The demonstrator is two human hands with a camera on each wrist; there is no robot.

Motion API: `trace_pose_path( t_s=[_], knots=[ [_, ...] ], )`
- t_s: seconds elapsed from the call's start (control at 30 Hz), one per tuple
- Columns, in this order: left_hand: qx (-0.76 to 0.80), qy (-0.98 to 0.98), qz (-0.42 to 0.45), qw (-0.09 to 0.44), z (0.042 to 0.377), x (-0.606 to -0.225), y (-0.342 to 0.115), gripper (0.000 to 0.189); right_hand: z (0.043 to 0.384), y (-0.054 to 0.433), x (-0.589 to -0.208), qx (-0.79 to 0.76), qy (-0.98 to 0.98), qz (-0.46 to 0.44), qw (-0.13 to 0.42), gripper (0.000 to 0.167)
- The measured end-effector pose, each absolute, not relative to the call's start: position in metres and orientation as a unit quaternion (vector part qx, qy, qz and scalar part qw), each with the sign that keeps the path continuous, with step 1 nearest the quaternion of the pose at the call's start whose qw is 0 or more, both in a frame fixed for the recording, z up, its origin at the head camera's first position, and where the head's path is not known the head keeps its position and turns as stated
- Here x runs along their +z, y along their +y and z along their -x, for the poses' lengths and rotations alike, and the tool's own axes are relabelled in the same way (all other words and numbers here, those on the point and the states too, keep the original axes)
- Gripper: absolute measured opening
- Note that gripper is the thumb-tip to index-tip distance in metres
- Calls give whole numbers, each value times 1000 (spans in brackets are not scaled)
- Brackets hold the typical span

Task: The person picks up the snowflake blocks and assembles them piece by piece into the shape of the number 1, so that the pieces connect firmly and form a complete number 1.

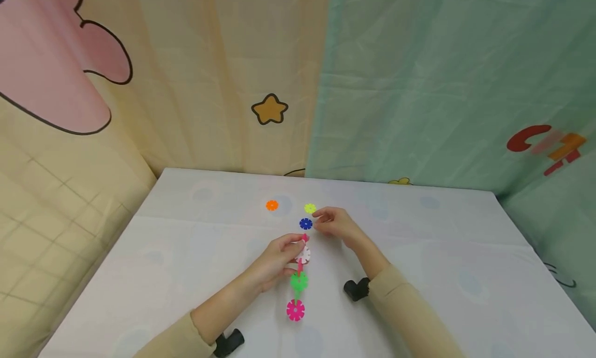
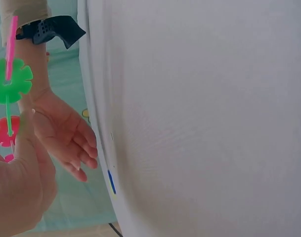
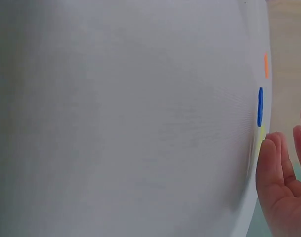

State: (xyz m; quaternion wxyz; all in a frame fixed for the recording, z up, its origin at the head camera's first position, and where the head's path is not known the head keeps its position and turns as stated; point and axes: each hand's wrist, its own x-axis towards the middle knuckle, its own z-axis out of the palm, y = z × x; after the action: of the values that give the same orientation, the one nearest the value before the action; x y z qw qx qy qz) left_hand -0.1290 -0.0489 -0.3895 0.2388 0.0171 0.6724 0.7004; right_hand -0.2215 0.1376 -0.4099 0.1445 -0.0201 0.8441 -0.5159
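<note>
My left hand (image 1: 279, 257) pinches a chain of interlocked notched plastic discs above the table. Its white disc (image 1: 305, 254) lies by the fingertips, with a green disc (image 1: 299, 282) and a pink disc (image 1: 295, 310) at the near end. Slim pink discs seen nearly edge-on sit on both sides of the white one; the fingers cover part of them. Beyond the chain, my right hand (image 1: 339, 226) hovers with loosely bent fingers, holding nothing visible. Close to its fingertips are a blue disc (image 1: 305, 223) and a yellow disc (image 1: 309, 208) on the table.
An orange disc (image 1: 272, 205) lies farther left on the white-covered table (image 1: 186, 254). Printed curtains (image 1: 223, 63) hang behind the table's far edge. Black wrist mounts (image 1: 356, 289) stick out from both sleeves.
</note>
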Motion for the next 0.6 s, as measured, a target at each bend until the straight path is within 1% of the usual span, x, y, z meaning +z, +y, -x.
trace_pose_path(
  t_s=[0.3,0.6],
  knots=[
    [703,670,-8,240,128,-388,-48,41,235,123,-415,-473,871,-21,131,28],
    [713,659,-20,237,128,-387,-49,41,238,110,-414,-417,901,-15,118,30]
  ],
)
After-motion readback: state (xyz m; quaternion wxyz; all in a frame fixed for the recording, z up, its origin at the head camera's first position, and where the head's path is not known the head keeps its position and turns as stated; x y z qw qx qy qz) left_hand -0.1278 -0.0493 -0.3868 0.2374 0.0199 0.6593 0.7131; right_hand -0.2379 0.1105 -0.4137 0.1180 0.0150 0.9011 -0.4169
